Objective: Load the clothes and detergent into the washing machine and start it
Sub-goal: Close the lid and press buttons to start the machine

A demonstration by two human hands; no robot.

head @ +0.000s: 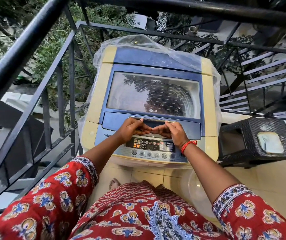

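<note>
Tiled floor (268,179), washing machine (209,108), black stool (239,146)

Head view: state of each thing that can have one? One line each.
Blue glass-windowed washing machine lid: shut, lying flat.
Chrome lid handle: both hands' fingers on it, lid not yet raised.
Left hand: fingers curled at the handle, grip looks partial.
Right hand: same, at the handle's right part.
Control panel display: lit.
Clear plastic cover: pulled back off the top, bunched behind and down the sides.
</note>
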